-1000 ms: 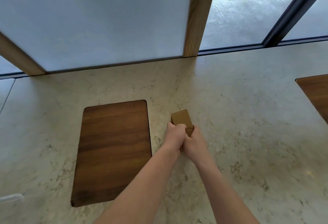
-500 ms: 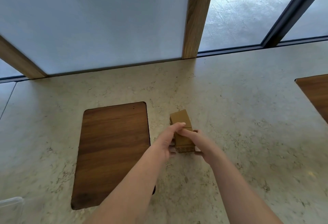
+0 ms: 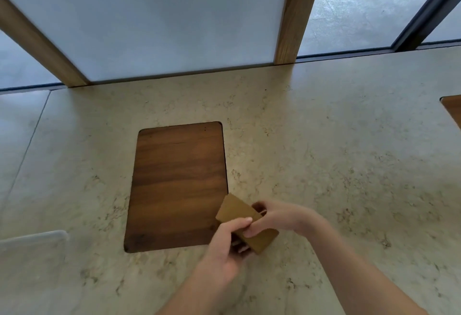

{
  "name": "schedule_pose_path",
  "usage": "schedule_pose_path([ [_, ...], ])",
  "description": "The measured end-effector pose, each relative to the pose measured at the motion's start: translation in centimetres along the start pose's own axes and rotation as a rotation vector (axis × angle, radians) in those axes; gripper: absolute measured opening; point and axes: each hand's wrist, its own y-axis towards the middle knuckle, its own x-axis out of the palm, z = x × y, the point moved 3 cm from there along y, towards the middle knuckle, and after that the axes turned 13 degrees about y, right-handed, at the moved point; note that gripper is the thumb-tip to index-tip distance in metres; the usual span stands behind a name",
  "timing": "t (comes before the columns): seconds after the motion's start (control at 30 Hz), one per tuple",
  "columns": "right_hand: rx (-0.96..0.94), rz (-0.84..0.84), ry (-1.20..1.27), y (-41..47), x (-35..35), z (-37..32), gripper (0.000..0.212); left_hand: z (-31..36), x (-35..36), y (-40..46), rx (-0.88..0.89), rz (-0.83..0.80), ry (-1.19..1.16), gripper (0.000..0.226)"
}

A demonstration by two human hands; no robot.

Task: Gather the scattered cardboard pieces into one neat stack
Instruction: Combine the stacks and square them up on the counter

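Observation:
A stack of brown cardboard pieces (image 3: 237,211) is held between both hands just above the beige stone counter (image 3: 324,165), beside the lower right corner of the dark wooden inset. My left hand (image 3: 225,250) grips it from below and the near side, thumb on top. My right hand (image 3: 277,217) holds its right side, fingers wrapped behind. The stack lies tilted, its long axis running from upper left to lower right. How many pieces it holds I cannot tell. No loose pieces show on the counter.
A dark wooden inset board (image 3: 177,185) sits in the counter left of the hands. A clear plastic container (image 3: 32,242) shows at the left edge. Another wooden inset (image 3: 452,109) is at the far right. Frosted glass panels and wooden posts (image 3: 294,13) stand behind.
The stack stood upright on the counter in both hands; now it is lifted, turned diagonal and flatter. The view has shifted, so hands and stack sit lower and nearer the wooden inset.

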Motion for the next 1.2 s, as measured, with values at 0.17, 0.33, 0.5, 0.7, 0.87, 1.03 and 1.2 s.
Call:
schedule_pose_path([
  [0.17, -0.008, -0.145, -0.242, 0.7, 8.0, -0.4, 0.107, -5.5, -5.5, -3.5, 0.046, 0.04, -0.284, 0.03],
  [0.33, 0.01, -0.245, -0.4, 1.7, 11.6, -2.0, 0.112, -7.3, -8.0, -5.4, 0.138, 0.068, -0.423, 0.032],
  [0.5, -0.017, -0.222, -0.246, 0.7, 10.5, -2.2, 0.115, -7.2, -9.0, -6.2, 0.104, 0.05, -0.348, 0.043],
  [0.7, -0.142, 0.017, 0.282, -4.4, 10.8, 2.6, 0.131, -7.7, -15.5, -6.9, 0.018, 0.151, -0.158, 0.089],
  [0.87, -0.009, 0.174, 0.527, -3.8, 15.6, 4.9, 0.155, -2.9, -17.5, -6.0, 0.157, 0.141, 0.357, 0.127],
  [1.03, 0.011, 0.269, 0.656, -1.9, 16.0, 4.0, 0.147, -0.3, -15.6, -4.9, 0.064, -0.04, 0.608, 0.11],
  [1.2, 0.018, 0.196, 0.603, -1.7, 15.0, 4.0, 0.138, -0.9, -15.9, -4.3, 0.106, -0.09, 0.535, 0.085],
])
